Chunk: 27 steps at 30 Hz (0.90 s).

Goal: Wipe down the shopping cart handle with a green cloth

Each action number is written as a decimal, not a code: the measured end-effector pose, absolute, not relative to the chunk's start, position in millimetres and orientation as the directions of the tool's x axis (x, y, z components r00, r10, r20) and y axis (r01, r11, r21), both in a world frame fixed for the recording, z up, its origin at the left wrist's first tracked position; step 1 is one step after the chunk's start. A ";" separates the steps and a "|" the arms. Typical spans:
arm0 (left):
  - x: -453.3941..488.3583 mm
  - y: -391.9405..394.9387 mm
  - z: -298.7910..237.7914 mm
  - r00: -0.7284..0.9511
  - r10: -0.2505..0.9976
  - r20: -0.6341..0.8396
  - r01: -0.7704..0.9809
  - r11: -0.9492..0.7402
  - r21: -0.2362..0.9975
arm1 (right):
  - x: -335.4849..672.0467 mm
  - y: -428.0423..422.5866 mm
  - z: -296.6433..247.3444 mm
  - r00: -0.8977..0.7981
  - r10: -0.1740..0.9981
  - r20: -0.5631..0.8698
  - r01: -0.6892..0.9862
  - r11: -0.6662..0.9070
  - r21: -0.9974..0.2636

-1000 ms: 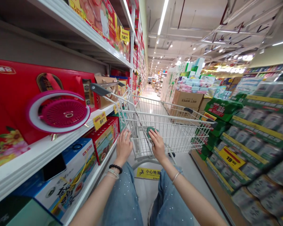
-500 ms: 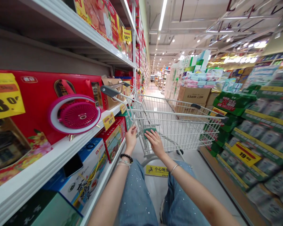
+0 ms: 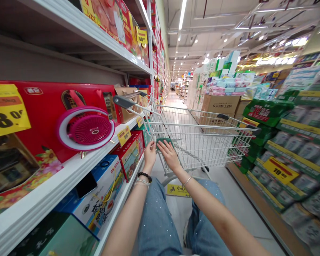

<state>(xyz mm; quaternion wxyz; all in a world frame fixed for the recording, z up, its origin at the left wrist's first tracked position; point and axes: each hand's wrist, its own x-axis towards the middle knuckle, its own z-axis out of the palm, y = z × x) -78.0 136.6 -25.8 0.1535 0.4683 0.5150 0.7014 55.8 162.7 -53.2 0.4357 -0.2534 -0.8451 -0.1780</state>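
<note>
My left hand [image 3: 149, 155] and my right hand [image 3: 169, 155] both grip the green handle [image 3: 165, 141] of a white wire shopping cart [image 3: 200, 138], close together near its middle. The cart's basket holds nothing that I can see. A black bead bracelet [image 3: 144, 176] and thin pale bands circle my left wrist, and a thin bangle [image 3: 187, 181] sits on my right wrist. Below my arms are my knees in sparkly denim jeans [image 3: 160, 222].
Left of the cart, white shelves [image 3: 53, 185] carry red and blue gift boxes with yellow price tags. A pink fan [image 3: 85, 129] sits against a red box. Right stand stacked green-labelled packs [image 3: 298, 149] and a wet wipes carton [image 3: 220, 104]. A yellow floor sign [image 3: 178, 190] lies below the cart.
The shelves and floor sign have shifted in view as the cart moves up the aisle. My hands now sit closer together on the green handle, and my left hand has risen toward it.
</note>
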 end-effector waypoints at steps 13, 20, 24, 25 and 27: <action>-69.7 131.3 -24.8 -0.503 0.670 0.547 0.324 -0.441 0.837 | 58.6 154.6 -4.2 -0.470 0.236 0.851 0.557 0.827 0.078; -72.2 133.8 -25.5 -0.515 0.713 0.477 0.233 -0.419 0.878 | 75.3 156.9 -66.5 -0.546 0.285 0.788 0.566 0.819 0.095; -71.5 134.9 -24.7 -0.522 0.722 0.454 0.188 -0.421 0.887 | 86.3 146.4 -77.7 -0.533 0.307 0.788 0.558 0.828 0.055; -70.8 134.7 -24.7 -0.528 0.717 0.455 0.188 -0.423 0.886 | 85.9 145.0 -69.1 -0.514 0.304 0.802 0.560 0.827 0.046; -69.5 134.2 -25.3 -0.537 0.705 0.463 0.193 -0.432 0.881 | 81.9 144.8 -43.1 -0.473 0.286 0.833 0.570 0.821 0.042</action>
